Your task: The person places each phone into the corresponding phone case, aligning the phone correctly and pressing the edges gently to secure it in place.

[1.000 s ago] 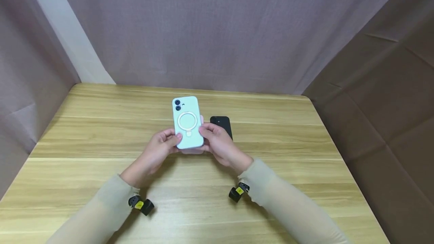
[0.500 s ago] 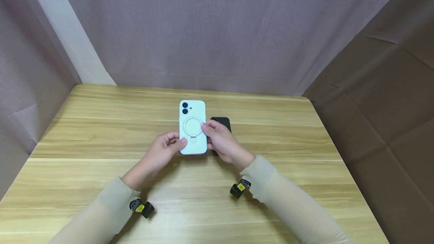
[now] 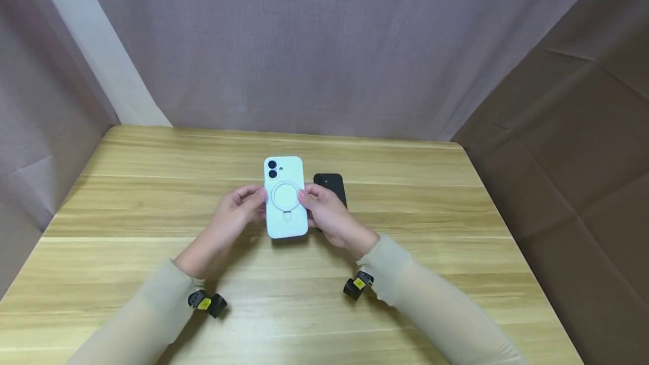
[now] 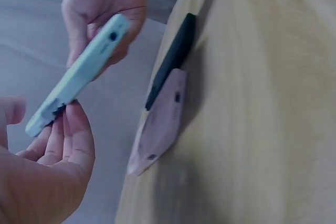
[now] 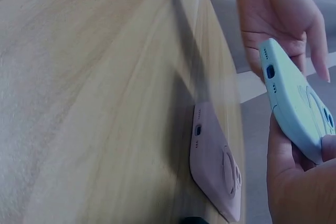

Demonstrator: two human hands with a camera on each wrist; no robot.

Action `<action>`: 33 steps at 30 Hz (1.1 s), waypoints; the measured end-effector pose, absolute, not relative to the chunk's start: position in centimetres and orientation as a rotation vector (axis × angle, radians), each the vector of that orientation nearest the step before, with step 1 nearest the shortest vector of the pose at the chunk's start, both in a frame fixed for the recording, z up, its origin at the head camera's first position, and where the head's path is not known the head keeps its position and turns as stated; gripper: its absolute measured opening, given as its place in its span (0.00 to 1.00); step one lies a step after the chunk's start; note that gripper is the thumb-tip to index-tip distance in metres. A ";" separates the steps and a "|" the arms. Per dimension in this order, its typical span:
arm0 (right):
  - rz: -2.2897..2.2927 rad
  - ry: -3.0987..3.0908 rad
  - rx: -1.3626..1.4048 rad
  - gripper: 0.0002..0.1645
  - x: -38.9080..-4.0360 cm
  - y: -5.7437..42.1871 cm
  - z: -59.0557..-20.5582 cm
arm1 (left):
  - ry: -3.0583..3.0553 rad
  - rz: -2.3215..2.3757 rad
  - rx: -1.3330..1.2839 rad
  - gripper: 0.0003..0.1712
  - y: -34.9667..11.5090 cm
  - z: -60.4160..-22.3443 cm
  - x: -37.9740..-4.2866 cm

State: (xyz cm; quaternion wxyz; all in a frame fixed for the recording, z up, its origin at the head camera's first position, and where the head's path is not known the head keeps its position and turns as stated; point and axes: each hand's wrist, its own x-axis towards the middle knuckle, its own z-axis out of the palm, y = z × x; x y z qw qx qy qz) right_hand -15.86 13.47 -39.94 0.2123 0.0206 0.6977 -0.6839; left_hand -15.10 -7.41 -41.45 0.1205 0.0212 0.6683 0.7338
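A phone in a light-blue case [image 3: 278,224], camera side up with a ring on its back, is held over the table. My right hand [image 3: 332,216] grips its right edge, thumb on the back by the ring [image 3: 285,196]. At the opposite edge is my left hand [image 3: 235,210]; in the left wrist view its fingertips [image 4: 79,124] touch the blue case [image 4: 79,80] while the thumb stands away from it. Beneath, a phone in a pink case [image 5: 215,156] lies on the table, hidden in the head view. A black phone [image 3: 329,183] lies beside it, partly covered by my right hand.
The wooden table [image 3: 405,275] runs back to a grey-mauve curtain [image 3: 314,49]. A brown cloth [image 3: 568,151] hangs along the right side. Each wrist carries a small black camera [image 3: 215,304].
The blue-cased phone has come nearer me and straightened, covering the pink one. My left thumb has lifted off its back and slid out to the left edge. My right grip stays.
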 end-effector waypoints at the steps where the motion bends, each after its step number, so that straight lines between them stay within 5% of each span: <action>1: -1.894 1.938 0.048 0.17 -15.8 13.4 -39.9 | 1.958 2.150 0.071 0.24 -7.5 -41.2 -15.2; 18: -1.784 1.959 -0.055 0.14 -14.8 13.1 -40.0 | 1.952 2.230 -0.025 0.22 -7.8 -40.0 -15.8; 28: -1.713 2.054 -0.132 0.12 -14.4 13.0 -39.9 | 1.818 2.334 -0.048 0.11 -8.0 -40.4 -15.6; 33: -1.707 2.088 -0.106 0.13 -14.5 12.9 -39.8 | 1.875 2.287 -0.027 0.17 -8.0 -40.5 -15.5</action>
